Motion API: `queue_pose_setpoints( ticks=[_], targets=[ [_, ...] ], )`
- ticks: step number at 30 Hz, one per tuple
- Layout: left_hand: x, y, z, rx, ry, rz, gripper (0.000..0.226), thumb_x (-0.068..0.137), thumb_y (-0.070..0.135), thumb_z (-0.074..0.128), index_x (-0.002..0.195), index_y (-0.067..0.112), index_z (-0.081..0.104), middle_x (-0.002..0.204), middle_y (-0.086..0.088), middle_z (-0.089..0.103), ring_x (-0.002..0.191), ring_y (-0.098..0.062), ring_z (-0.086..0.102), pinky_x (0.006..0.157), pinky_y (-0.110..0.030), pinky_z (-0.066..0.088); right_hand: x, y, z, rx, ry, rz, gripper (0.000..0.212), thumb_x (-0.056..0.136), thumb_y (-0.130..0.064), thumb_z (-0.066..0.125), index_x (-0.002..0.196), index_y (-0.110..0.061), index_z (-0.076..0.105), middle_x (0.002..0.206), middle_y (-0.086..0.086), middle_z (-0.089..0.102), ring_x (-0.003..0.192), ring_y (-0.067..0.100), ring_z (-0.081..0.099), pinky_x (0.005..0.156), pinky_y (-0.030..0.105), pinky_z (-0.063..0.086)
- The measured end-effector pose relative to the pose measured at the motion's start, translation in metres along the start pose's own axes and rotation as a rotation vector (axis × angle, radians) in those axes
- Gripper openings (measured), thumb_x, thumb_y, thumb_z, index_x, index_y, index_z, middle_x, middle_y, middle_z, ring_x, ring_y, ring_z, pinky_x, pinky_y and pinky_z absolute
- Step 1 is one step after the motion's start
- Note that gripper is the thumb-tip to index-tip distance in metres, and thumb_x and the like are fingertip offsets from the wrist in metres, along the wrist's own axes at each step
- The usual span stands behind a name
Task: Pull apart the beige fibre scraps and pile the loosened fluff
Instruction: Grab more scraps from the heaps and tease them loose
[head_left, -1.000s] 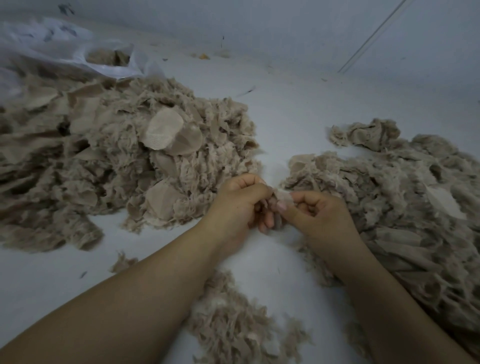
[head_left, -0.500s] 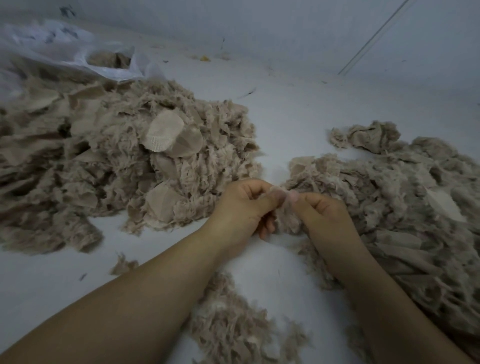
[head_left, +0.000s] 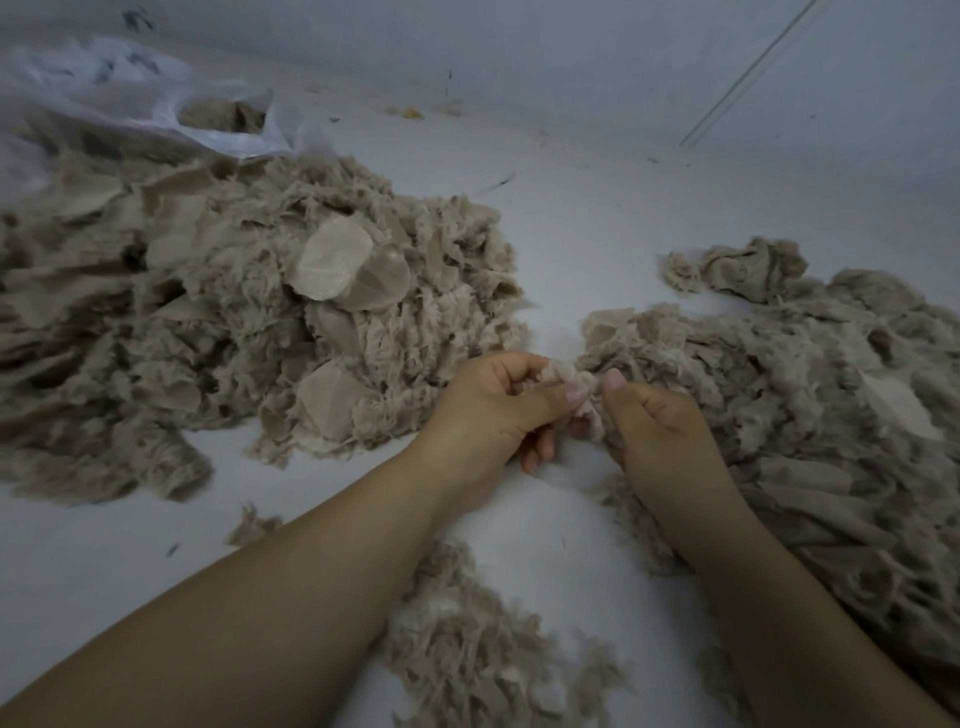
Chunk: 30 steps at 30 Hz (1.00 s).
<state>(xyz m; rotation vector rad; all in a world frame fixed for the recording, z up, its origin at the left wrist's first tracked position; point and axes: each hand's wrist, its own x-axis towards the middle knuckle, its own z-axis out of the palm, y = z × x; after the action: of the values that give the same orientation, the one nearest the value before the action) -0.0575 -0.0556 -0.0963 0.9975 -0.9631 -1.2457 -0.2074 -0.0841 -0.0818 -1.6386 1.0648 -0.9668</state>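
A small beige fibre scrap (head_left: 571, 382) is stretched between my two hands at the middle of the view. My left hand (head_left: 498, 410) pinches its left end between thumb and curled fingers. My right hand (head_left: 657, 431) pinches the other end, thumb on top. A large heap of beige scraps and fluff (head_left: 234, 322) lies to the left, with flat woven patches (head_left: 332, 265) showing on it. Another heap (head_left: 810, 405) spreads to the right, behind and under my right hand. A smaller pile of loose fluff (head_left: 467, 639) sits between my forearms.
Everything lies on a white surface (head_left: 582, 228). A white plastic bag (head_left: 156, 104) holding more beige material lies at the back left. A pale wall (head_left: 623, 62) with a thin diagonal line runs along the back. A stray tuft (head_left: 252, 522) lies near my left forearm.
My hands have shifted slightly and drawn the scrap out between them; the fibres between my thumbs look looser and more spread than a second ago.
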Motion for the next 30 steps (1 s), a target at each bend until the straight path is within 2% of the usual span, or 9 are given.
queue_pose_setpoints(
  ticks=[3, 7, 10, 13, 15, 18, 21, 25, 30],
  targets=[
    [0.000, 0.001, -0.001, -0.009, 0.008, -0.005, 0.007, 0.084, 0.002, 0.070, 0.087, 0.008, 0.066, 0.056, -0.009, 0.063, 0.036, -0.015, 0.048, 0.035, -0.019, 0.035, 0.000, 0.000, 0.001, 0.027, 0.018, 0.015, 0.061, 0.105, -0.031, 0.042, 0.077, 0.023, 0.048, 0.055, 0.020, 0.036, 0.051, 0.021, 0.030, 0.049, 0.030, 0.028],
    [0.001, 0.001, 0.000, -0.021, 0.065, -0.058, 0.021, 0.090, 0.009, 0.065, 0.070, 0.010, 0.062, 0.050, -0.009, 0.054, 0.036, -0.018, 0.046, 0.034, -0.019, 0.034, 0.000, 0.003, 0.003, 0.095, -0.003, 0.014, 0.064, 0.105, -0.034, 0.042, 0.085, 0.026, 0.050, 0.076, 0.047, 0.051, 0.068, 0.057, 0.051, 0.066, 0.060, 0.048],
    [0.001, 0.002, 0.000, -0.079, 0.102, -0.071, 0.025, 0.095, 0.020, 0.060, 0.075, 0.005, 0.063, 0.050, -0.010, 0.052, 0.035, -0.020, 0.044, 0.034, -0.019, 0.031, 0.001, 0.002, 0.004, 0.064, -0.006, -0.024, 0.065, 0.093, -0.045, 0.053, 0.083, 0.019, 0.058, 0.075, 0.041, 0.057, 0.059, 0.036, 0.051, 0.058, 0.045, 0.045],
    [0.002, 0.003, 0.001, -0.068, 0.129, -0.048, 0.037, 0.098, 0.028, 0.057, 0.085, -0.006, 0.063, 0.050, -0.011, 0.053, 0.032, -0.020, 0.043, 0.033, -0.019, 0.031, 0.000, 0.003, 0.003, 0.028, -0.011, -0.020, 0.035, 0.084, -0.037, 0.069, 0.079, -0.002, 0.070, 0.068, 0.015, 0.068, 0.063, 0.019, 0.056, 0.054, 0.032, 0.048],
    [0.001, 0.002, 0.003, -0.048, 0.138, -0.041, 0.040, 0.097, 0.031, 0.057, 0.081, -0.005, 0.061, 0.050, -0.010, 0.053, 0.032, -0.019, 0.044, 0.033, -0.019, 0.031, -0.001, 0.003, 0.002, -0.010, -0.014, -0.020, 0.016, 0.087, -0.019, 0.073, 0.081, -0.004, 0.073, 0.076, 0.018, 0.072, 0.066, 0.026, 0.063, 0.062, 0.043, 0.056],
    [0.001, 0.003, 0.002, -0.008, 0.123, -0.038, 0.034, 0.094, 0.028, 0.062, 0.070, 0.004, 0.059, 0.048, -0.008, 0.052, 0.032, -0.017, 0.043, 0.032, -0.018, 0.030, -0.001, 0.003, 0.001, -0.002, -0.046, -0.021, 0.031, 0.089, -0.018, 0.073, 0.084, 0.012, 0.066, 0.081, 0.037, 0.063, 0.065, 0.041, 0.059, 0.064, 0.058, 0.051],
    [-0.001, 0.003, 0.001, 0.145, 0.095, -0.060, 0.039, 0.092, 0.032, 0.065, 0.073, -0.001, 0.059, 0.044, -0.004, 0.049, 0.029, -0.014, 0.038, 0.033, -0.014, 0.024, -0.001, 0.002, 0.002, 0.040, -0.030, -0.014, 0.052, 0.088, -0.028, 0.073, 0.087, 0.021, 0.056, 0.078, 0.044, 0.052, 0.066, 0.025, 0.047, 0.056, 0.045, 0.040],
    [0.000, 0.005, -0.001, 0.188, 0.084, -0.073, 0.051, 0.092, 0.043, 0.061, 0.078, -0.006, 0.056, 0.044, -0.003, 0.046, 0.028, -0.014, 0.035, 0.034, -0.013, 0.022, -0.001, 0.003, 0.002, 0.070, -0.024, -0.006, 0.042, 0.097, -0.023, 0.060, 0.080, 0.015, 0.065, 0.074, 0.037, 0.060, 0.060, 0.032, 0.052, 0.058, 0.039, 0.045],
    [0.002, 0.008, -0.008, 0.049, 0.023, -0.114, 0.033, 0.093, 0.021, 0.064, 0.063, 0.010, 0.054, 0.048, -0.005, 0.050, 0.031, -0.014, 0.040, 0.031, -0.015, 0.026, 0.001, 0.005, 0.001, 0.163, 0.035, 0.049, 0.043, 0.100, -0.021, 0.055, 0.080, 0.016, 0.064, 0.072, 0.038, 0.058, 0.064, 0.027, 0.052, 0.062, 0.037, 0.045]
  ],
)
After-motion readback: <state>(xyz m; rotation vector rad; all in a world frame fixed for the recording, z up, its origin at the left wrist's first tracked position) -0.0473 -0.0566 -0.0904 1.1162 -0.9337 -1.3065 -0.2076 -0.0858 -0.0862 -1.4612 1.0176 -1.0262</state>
